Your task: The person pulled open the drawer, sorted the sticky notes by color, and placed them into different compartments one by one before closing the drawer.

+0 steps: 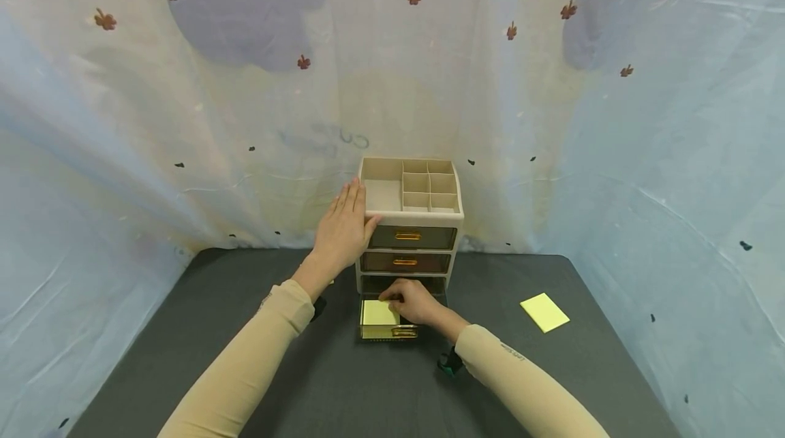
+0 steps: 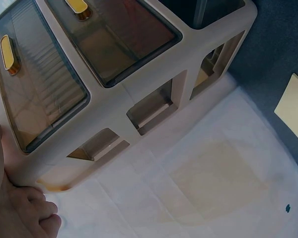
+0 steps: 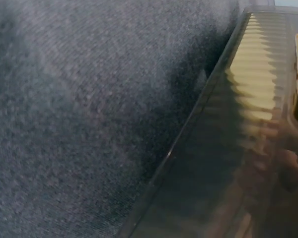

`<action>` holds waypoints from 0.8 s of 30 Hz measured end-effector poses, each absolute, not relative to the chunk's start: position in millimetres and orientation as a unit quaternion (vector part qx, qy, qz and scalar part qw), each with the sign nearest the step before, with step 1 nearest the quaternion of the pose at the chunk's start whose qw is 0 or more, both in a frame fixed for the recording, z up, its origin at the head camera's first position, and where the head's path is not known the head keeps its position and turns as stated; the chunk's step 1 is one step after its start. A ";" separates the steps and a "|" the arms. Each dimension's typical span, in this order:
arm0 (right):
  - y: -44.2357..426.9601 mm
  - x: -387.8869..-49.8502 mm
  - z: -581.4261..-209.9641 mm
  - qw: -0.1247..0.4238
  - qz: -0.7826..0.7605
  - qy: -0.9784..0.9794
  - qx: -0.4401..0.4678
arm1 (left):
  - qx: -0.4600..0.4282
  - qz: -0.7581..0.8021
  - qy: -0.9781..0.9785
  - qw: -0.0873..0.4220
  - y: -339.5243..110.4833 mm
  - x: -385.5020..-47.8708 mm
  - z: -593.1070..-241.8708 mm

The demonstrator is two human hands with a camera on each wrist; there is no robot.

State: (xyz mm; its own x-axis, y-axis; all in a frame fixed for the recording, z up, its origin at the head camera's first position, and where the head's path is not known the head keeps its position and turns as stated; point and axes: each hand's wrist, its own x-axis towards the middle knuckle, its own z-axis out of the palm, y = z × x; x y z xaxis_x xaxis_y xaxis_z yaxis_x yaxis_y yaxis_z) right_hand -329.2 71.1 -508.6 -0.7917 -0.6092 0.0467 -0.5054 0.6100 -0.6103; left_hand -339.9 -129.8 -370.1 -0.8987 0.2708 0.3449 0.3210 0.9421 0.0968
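A small cream desk organizer (image 1: pixel 407 219) with tinted, gold-handled drawers stands upright on the dark table. My left hand (image 1: pixel 343 230) rests against its upper left side, fingers straight and the thumb at the front edge. The lowest drawer (image 1: pixel 409 332) is pulled out. Inside it, on the left, lies a yellow sticky note pad (image 1: pixel 378 313). My right hand (image 1: pixel 414 302) reaches into that drawer and pinches the pad at its far right edge with bent fingers; part of the grip is hidden. In the right wrist view, yellow paper (image 3: pixel 258 64) shows through the drawer's clear front.
Another yellow sticky note pad (image 1: pixel 544 313) lies on the table (image 1: pixel 490 397) to the right. Yellow paper (image 2: pixel 294 110) also lies left of the organizer, mostly behind the left arm in the head view. A patterned curtain (image 1: pixel 392 84) hangs close behind the table.
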 end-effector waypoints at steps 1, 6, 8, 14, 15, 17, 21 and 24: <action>71.2 -329.3 -508.9 0.084 -0.311 0.893 -0.314 | -0.152 -0.076 -0.971 0.166 -129.9 -340.1 -370.5; 71.8 -329.8 -510.0 0.086 -0.307 0.890 -0.324 | -0.153 -0.074 -0.971 0.168 -129.9 -340.9 -371.5; 71.9 -330.1 -510.5 0.089 -0.306 0.891 -0.324 | -0.153 -0.074 -0.971 0.168 -129.8 -340.8 -371.6; 72.6 -331.0 -511.0 0.096 -0.301 0.894 -0.317 | -0.152 -0.077 -0.971 0.166 -129.1 -340.4 -371.9; 72.7 -330.9 -510.8 0.096 -0.301 0.894 -0.317 | -0.152 -0.077 -0.971 0.166 -129.1 -340.4 -372.0; 72.9 -330.5 -510.1 0.099 -0.303 0.893 -0.317 | -0.152 -0.078 -0.971 0.168 -129.1 -340.2 -372.0; 73.0 -329.3 -509.1 0.104 -0.310 0.891 -0.316 | -0.153 -0.081 -0.970 0.170 -129.5 -340.5 -372.1; 73.0 -328.3 -508.5 0.107 -0.308 0.890 -0.317 | -0.155 -0.083 -0.970 0.170 -130.2 -341.5 -373.1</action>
